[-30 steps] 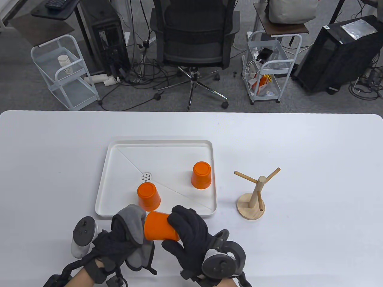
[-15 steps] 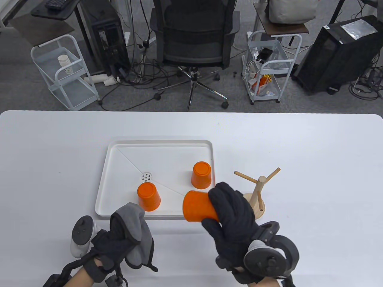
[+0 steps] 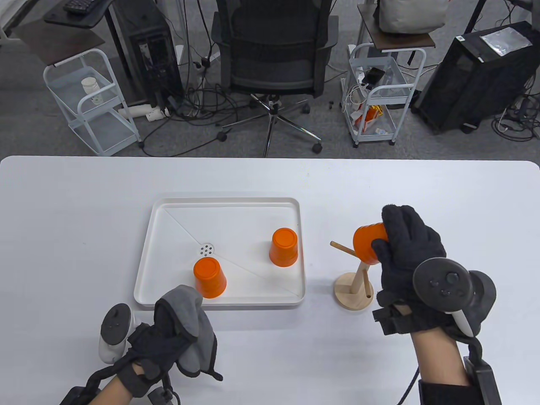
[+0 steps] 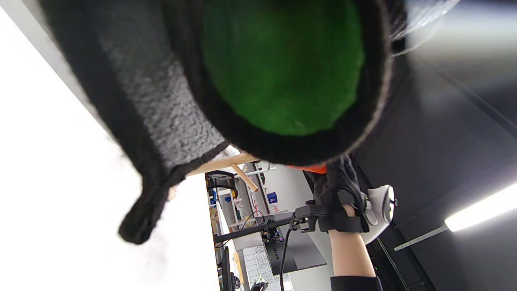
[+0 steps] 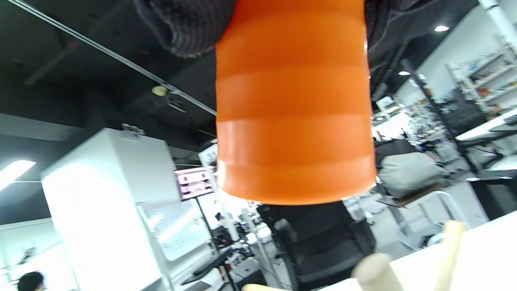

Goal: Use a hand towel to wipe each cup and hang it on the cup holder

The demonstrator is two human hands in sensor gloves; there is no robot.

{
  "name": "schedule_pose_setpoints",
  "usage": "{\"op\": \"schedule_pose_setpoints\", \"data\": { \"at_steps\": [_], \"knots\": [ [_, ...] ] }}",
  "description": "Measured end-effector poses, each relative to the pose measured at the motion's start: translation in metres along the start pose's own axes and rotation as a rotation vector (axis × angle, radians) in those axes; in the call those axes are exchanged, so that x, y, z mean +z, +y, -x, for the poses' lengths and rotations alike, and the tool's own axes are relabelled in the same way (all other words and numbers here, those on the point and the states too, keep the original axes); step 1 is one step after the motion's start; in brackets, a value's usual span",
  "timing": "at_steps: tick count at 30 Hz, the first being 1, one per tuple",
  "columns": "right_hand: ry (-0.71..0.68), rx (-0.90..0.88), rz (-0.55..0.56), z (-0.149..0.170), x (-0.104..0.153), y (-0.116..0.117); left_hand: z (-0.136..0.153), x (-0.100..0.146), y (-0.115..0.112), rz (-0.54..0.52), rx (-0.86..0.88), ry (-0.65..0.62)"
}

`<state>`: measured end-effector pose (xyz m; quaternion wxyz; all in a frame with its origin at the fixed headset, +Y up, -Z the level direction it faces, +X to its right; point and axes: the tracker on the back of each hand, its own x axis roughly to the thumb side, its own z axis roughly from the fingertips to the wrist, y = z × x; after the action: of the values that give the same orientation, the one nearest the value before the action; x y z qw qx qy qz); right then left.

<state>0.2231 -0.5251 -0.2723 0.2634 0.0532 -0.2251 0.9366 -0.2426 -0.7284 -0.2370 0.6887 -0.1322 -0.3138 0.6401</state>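
My right hand (image 3: 400,244) grips an orange cup (image 3: 368,244) and holds it over the wooden cup holder (image 3: 355,278), hiding its top and right peg. The right wrist view shows that cup (image 5: 293,109) from close up, with peg tips (image 5: 375,271) just below it. Two more orange cups (image 3: 209,277) (image 3: 284,247) stand upside down in the white tray (image 3: 219,202). My left hand (image 3: 168,337) holds a bunched grey hand towel (image 3: 190,320) near the table's front edge, left of centre. The towel (image 4: 161,101) fills the left wrist view.
Past the table's far edge are an office chair (image 3: 274,55), two white trolleys (image 3: 90,101) (image 3: 379,97) and black computer cases (image 3: 476,76). The white table (image 3: 422,194) is bare to the right of the holder.
My right hand has carried the cup away from the towel, rightward and up, from the front centre to above the cup holder. The left hand with the towel has barely shifted.
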Motion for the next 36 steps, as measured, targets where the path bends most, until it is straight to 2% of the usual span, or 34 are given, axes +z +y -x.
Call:
{"op": "schedule_pose_setpoints", "data": {
  "at_steps": [3,16,36],
  "knots": [
    [0.097,0.012,-0.022,0.018,-0.011,0.007,0.0,0.0,0.0,-0.004,0.002,0.001],
    [0.279,0.014,-0.074,0.055,-0.032,0.034,0.002,0.0,0.001,-0.008,0.018,0.018],
    [0.369,0.012,-0.156,0.082,-0.035,0.062,0.004,-0.001,0.002,-0.009,0.032,0.041]
  ]
}}
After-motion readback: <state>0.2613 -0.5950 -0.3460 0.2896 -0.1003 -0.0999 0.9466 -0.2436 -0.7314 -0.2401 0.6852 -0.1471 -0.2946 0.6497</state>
